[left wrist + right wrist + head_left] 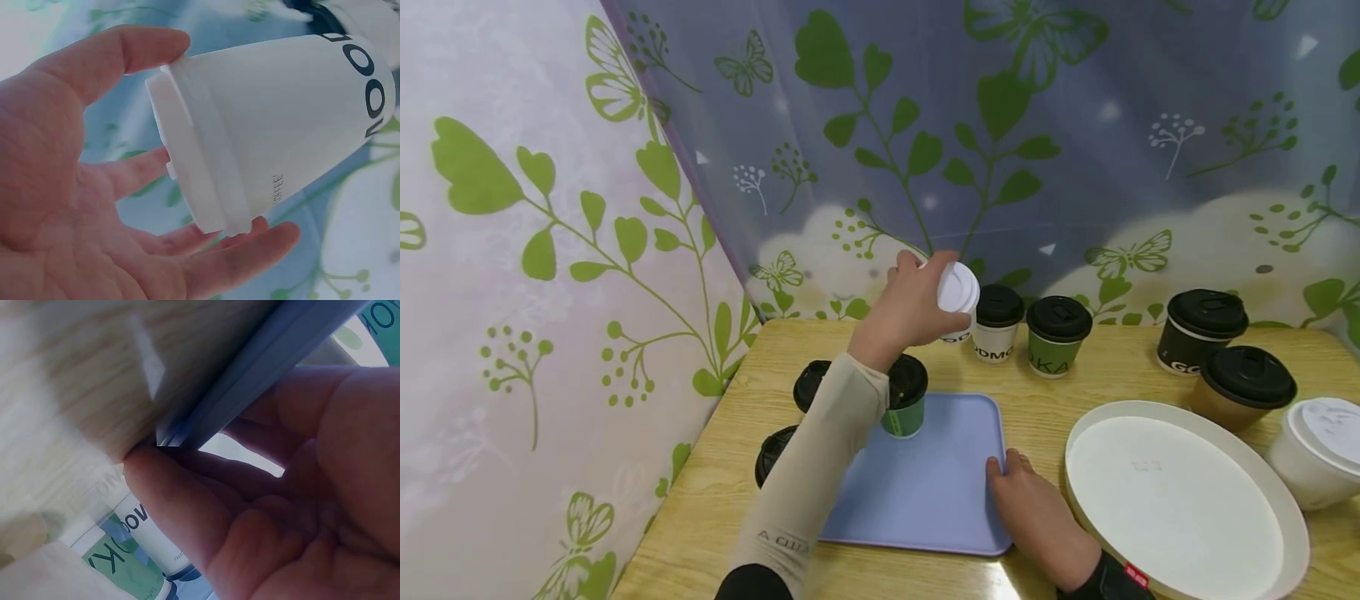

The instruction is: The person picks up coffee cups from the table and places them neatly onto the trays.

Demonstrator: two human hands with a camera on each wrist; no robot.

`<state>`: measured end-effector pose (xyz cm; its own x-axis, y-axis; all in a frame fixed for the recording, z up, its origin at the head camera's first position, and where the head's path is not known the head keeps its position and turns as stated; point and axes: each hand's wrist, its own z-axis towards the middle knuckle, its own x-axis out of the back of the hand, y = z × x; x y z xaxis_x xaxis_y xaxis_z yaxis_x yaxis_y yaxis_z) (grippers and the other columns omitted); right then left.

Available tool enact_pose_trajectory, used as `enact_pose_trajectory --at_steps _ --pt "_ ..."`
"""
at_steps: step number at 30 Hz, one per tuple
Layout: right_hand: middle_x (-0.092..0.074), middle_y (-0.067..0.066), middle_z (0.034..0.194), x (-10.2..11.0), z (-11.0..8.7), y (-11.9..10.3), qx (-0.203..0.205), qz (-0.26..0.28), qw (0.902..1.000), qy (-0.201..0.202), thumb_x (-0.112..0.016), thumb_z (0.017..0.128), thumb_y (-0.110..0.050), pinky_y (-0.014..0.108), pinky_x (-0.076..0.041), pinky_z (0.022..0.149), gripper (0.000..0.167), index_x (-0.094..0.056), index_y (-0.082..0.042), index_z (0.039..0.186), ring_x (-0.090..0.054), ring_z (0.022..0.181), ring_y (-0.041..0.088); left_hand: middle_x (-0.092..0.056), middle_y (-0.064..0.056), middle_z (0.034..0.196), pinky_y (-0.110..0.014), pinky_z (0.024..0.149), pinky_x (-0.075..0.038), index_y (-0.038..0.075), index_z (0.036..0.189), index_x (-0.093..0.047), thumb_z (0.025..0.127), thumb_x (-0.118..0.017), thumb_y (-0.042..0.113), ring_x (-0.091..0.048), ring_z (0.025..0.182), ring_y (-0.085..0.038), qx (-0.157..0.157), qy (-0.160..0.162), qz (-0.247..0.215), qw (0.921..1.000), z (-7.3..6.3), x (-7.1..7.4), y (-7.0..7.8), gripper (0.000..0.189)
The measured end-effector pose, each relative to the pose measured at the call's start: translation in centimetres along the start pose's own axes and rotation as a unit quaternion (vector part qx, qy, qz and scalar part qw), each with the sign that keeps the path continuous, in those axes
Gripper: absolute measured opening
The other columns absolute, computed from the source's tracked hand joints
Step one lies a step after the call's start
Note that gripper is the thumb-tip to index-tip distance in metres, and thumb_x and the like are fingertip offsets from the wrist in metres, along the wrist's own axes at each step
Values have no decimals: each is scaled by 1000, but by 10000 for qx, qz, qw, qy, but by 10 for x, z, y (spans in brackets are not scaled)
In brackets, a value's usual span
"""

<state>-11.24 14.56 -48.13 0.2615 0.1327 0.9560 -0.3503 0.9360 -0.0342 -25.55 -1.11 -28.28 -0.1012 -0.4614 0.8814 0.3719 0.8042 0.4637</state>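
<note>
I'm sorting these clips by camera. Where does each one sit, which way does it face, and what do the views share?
Head: on the head, facing forward and down at the table, tray and curtain; left hand, its forearm and right hand show.
Left wrist: on that wrist, facing the white cup it holds; that hand's palm side shows.
Right wrist: on that wrist, facing the tray's edge, cups beyond; that hand shows.
Shared: head and left wrist, the white cup; head and right wrist, the tray.
</note>
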Motion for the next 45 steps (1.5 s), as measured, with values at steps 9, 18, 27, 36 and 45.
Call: enact_pose_trajectory --at_steps 9,18,27,36,45 --pt "-64 35 105 -2 -2 2 75 -41 10000 46 -69 86 10 48 -57 56 24 -72 8 110 -70 92 43 -35 -16 150 -49 83 -53 29 155 -46 84 -77 35 -37 129 -34 -749 893 -827 9897 -62 -5 8 77" --pt "-63 36 106 -3 -1 2 82 54 9998 144 -67 87 10 50 -58 61 24 -71 9 111 -69 95 45 -54 -7 140 -46 79 -52 30 152 -51 81 -78 40 -47 121 -30 -814 927 -933 9880 -118 -8 -8 77" --pt "-64 39 108 2 -1 2 31 53 10000 10 -66 88 12 51 -59 64 24 -71 10 111 -70 96 47 -58 -8 133 -43 78 -54 30 148 -55 79 -83 43 -54 112 -26 -734 538 -531 9944 -144 2 -21 75" --pt "-64 36 103 -4 -2 1 78 1 9993 362 -67 85 11 49 -58 59 23 -72 8 108 -70 92 44 -58 -8 131 -43 85 -48 22 147 -56 77 -87 30 -52 109 -28 -646 -378 -495 9960 -146 6 -31 77" --pt "-64 38 106 -3 -1 0 34 58 9998 163 -66 87 11 50 -58 61 23 -72 9 109 -70 95 46 -60 -10 125 -45 85 -49 17 141 -59 74 -89 16 -53 109 -31 -614 -1307 -297 9891 -141 -3 -32 74"
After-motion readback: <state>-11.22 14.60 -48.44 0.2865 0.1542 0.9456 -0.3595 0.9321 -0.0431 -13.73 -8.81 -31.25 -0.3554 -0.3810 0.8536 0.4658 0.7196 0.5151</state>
